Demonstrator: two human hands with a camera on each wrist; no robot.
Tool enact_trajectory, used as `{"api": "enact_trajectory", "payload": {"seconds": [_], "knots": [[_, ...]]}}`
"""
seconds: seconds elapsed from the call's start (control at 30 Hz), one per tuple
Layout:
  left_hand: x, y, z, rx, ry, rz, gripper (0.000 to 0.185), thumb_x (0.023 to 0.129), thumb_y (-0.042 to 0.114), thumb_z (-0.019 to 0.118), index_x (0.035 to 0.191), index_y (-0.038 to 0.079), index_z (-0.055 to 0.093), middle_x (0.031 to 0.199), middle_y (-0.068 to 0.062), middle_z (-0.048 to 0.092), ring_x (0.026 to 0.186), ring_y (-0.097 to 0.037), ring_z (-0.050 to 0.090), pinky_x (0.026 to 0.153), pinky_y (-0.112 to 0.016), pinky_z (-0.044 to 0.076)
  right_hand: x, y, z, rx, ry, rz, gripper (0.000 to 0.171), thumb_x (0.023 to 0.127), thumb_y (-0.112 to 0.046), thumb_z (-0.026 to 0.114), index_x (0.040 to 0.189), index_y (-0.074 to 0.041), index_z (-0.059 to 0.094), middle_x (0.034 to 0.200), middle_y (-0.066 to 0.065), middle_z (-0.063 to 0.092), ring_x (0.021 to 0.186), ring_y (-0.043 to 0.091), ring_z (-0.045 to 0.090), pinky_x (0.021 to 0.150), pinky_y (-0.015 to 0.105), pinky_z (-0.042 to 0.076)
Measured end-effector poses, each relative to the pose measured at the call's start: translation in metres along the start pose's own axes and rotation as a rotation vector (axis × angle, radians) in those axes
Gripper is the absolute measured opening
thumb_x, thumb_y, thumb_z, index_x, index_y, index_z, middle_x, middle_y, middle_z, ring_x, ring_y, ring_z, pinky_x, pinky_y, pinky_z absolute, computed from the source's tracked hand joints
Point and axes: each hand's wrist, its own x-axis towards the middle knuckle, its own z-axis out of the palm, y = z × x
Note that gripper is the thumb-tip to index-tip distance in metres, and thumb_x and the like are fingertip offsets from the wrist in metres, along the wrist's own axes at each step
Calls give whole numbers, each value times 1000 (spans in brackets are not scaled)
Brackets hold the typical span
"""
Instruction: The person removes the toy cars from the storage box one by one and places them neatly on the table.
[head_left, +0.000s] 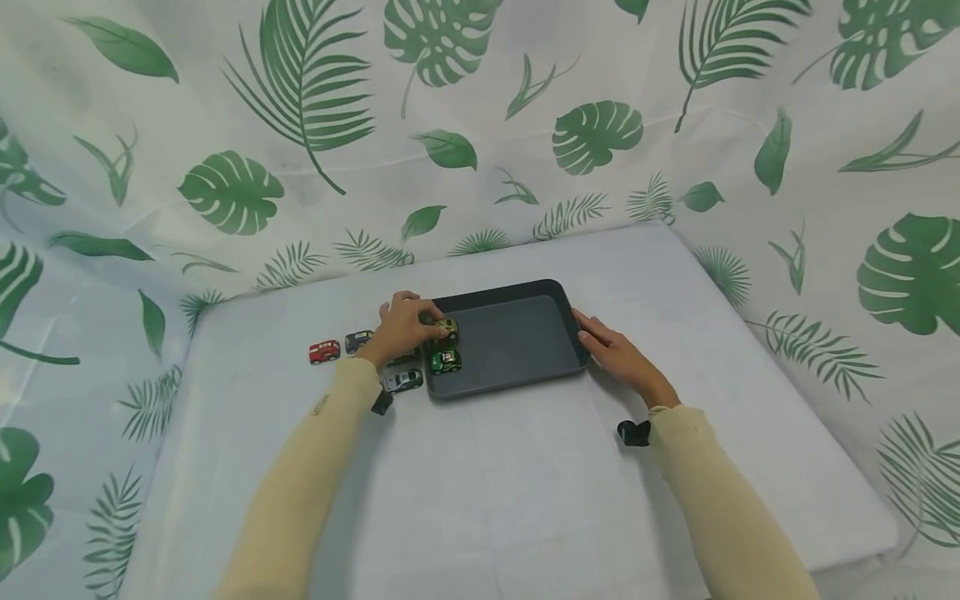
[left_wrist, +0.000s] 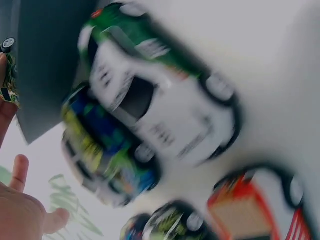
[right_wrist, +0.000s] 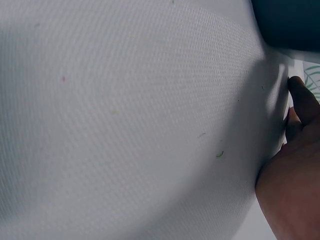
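Two hands in view, left one doing the work. My left hand (head_left: 401, 327) pinches a yellow-green toy car (head_left: 447, 327) with curled fingers, right over the left rim of the dark tray (head_left: 525, 379); whether the car sits on the tray floor or just above it, can't tell. Car lies just right of my fingertips, long axis roughly left-right across the tray's short wall. A green car (head_left: 446, 360) sits in the tray just nearer me. Outside, left of the tray: silver car (head_left: 403, 381), blue car (head_left: 358, 340), red car (head_left: 324, 352). My right hand (head_left: 618, 352) rests flat, fingers straight, against the tray's right edge, well apart from the held car.
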Motion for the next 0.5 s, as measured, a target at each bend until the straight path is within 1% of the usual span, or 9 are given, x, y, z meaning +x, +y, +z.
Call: {"api": "enact_trajectory", "payload": {"seconds": [0.1,0.2,0.33,0.43,0.5], "knots": [[-3,0,-14,-26,27,-3,30,98,31,82,118,9,78,140,-18,65,154,-39,26,121,-70,6,1,-2,0,-7,-3,1,60,117,-38,44,172,-22,26,177,11,20,164,37,4,127,63,8],[-10,-5,-29,-46,47,-23,31,99,30,81,121,8,77,148,-22,56,155,-40,24,121,-69,7,3,-3,0,-20,-3,-9,60,117,-37,44,172,-21,26,176,12,20,163,39,4,127,63,8],[-23,-16,-47,-68,68,-53,29,100,28,80,121,8,77,155,-25,46,156,-42,20,121,-69,5,4,-2,1,-32,-3,-20,60,118,-36,44,172,-20,26,176,12,20,163,40,5,127,63,8],[-34,-26,-60,-53,82,-72,29,100,25,80,121,6,76,155,-27,45,156,-45,19,121,-71,5,3,-2,1,-36,-5,-14,59,118,-36,43,172,-21,26,176,11,19,163,40,5,127,63,8],[-41,-33,-67,-46,90,-100,28,100,25,80,120,6,76,156,-28,43,155,-47,19,120,-72,5,3,-2,1,-39,-7,-9,60,118,-37,43,173,-21,25,177,11,19,163,40,4,127,63,8]]}}
